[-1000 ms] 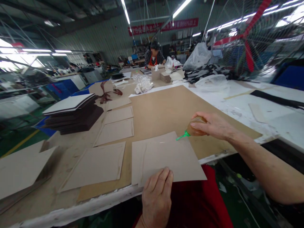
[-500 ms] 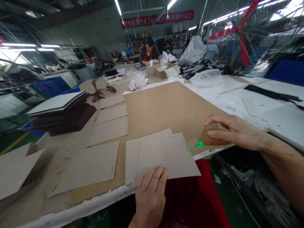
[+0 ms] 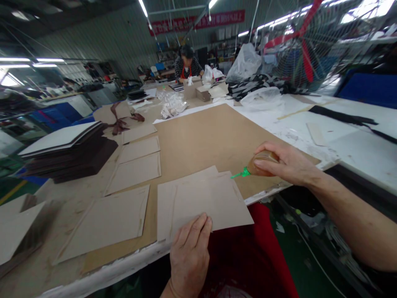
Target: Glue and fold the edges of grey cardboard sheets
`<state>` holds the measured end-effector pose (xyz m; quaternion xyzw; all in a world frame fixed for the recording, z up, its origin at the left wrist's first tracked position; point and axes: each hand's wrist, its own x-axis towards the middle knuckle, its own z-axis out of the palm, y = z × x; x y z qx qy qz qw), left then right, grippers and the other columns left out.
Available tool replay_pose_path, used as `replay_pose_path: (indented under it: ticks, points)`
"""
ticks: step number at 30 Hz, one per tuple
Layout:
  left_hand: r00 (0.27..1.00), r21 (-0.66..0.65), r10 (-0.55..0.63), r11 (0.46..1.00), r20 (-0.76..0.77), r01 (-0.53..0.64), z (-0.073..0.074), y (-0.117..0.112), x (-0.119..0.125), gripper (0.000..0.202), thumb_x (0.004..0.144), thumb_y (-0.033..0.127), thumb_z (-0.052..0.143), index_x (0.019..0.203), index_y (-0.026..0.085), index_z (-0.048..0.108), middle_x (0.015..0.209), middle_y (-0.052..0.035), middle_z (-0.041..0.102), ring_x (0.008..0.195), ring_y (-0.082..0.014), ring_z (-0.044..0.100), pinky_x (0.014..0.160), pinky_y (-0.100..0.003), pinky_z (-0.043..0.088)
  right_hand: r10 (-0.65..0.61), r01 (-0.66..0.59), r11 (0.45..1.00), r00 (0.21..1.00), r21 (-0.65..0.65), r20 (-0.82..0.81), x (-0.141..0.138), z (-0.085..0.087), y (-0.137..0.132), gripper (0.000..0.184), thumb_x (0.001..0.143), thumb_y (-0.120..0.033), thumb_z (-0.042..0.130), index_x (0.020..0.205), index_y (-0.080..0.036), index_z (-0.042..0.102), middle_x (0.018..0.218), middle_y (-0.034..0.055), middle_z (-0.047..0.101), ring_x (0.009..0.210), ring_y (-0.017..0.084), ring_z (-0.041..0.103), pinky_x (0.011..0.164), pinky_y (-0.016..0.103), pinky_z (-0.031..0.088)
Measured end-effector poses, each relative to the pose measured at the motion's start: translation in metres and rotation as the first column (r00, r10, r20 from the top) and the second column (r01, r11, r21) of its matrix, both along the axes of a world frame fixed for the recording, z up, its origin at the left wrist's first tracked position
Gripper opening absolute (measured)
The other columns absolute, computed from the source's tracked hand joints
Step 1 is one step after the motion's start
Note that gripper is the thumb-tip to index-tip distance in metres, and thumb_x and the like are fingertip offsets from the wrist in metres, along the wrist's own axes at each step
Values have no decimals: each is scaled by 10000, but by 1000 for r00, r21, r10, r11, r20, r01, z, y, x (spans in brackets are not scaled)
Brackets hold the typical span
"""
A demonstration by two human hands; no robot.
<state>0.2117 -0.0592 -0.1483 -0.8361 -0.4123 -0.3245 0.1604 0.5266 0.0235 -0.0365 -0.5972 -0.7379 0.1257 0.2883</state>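
Holding an amber-brown squeeze bottle (image 3: 263, 163) on its side, the right hand (image 3: 287, 161) in the head view has its grip closed around the body, and the green nozzle (image 3: 242, 173) points left, its tip at the far right corner of a greyish board (image 3: 214, 203); whether it touches cannot be told. Whether the brown tint is the bottle's wall or its contents is also unclear. The left hand (image 3: 190, 252) lies with fingers together on the board's near edge; its thumb is hidden, so I cannot tell whether its grip pinches. Farther back stands a bulging translucent bag (image 3: 246, 62), its contents indistinct.

The board overlaps a similar one on the table (image 3: 362, 138), its near right corner jutting past the edge. A large smooth brown sheet (image 3: 201, 136) spreads behind it. To the left lie a separate board (image 3: 105, 223) and a row of three boards (image 3: 135, 171); a stack of dark sheets (image 3: 77, 159) topped with white is beyond. At the far end a co-worker (image 3: 187, 68) leans over, below a red banner (image 3: 198, 22); a red-bladed fan (image 3: 305, 45) is at right.

The boards are flat, matt and four-sided, with thin, tan, glossy-looking streaks near some edges. Crinkled clear plastic (image 3: 173, 103) and limp black strips (image 3: 341, 116) lie farther off.
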Motion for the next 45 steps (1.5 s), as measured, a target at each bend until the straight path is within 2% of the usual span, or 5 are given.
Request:
replay_pose_path:
  ticks: [5, 20, 30, 36, 45]
  points:
    - [1000, 3, -2, 1000, -7, 2, 1, 0, 0, 357, 896, -5, 450, 1105, 155, 691, 1097, -52, 734, 995, -188, 638, 887, -334, 454, 28, -28, 999, 1000, 25, -9, 1, -4, 8, 303, 833, -498, 562, 943, -227, 642, 876, 49, 672, 776, 222, 593, 654, 340, 410]
    - [999, -9, -23, 1000, -33, 23, 5, 1, -1, 366, 874, -28, 472, 1120, 147, 679, 1111, -55, 725, 1008, -202, 628, 891, -341, 448, 264, -288, 943, 953, -166, -151, 24, -5, -68, 252, 913, -471, 595, 1074, -279, 633, 953, 25, 661, 769, 184, 611, 620, 305, 445]
    - [999, -26, -25, 999, -47, 24, 6, 0, 0, 359, 885, -21, 466, 1121, 147, 678, 1108, -51, 727, 1004, -200, 624, 892, -338, 445, 266, -302, 938, 942, -169, -203, 26, -10, -71, 261, 925, -454, 586, 1099, -264, 624, 1017, 30, 654, 806, 172, 605, 646, 304, 441]
    - [998, -14, -22, 1000, -51, 21, 7, 1, -1, 364, 876, -31, 476, 1120, 147, 678, 1107, -53, 727, 1001, -200, 623, 899, -341, 448, 146, -149, 989, 982, -19, -118, 25, -15, -54, 307, 901, -511, 600, 1037, -239, 638, 948, 31, 639, 825, 187, 591, 694, 322, 433]
    - [1000, -29, -5, 1000, -23, 4, 7, -2, -1, 350, 910, 12, 440, 1110, 167, 681, 1104, -41, 728, 1018, -189, 629, 904, -330, 463, 66, -153, 965, 929, -213, -364, 38, -33, -88, 274, 819, -559, 628, 1064, -440, 652, 1004, 20, 700, 829, 284, 675, 543, 374, 550]
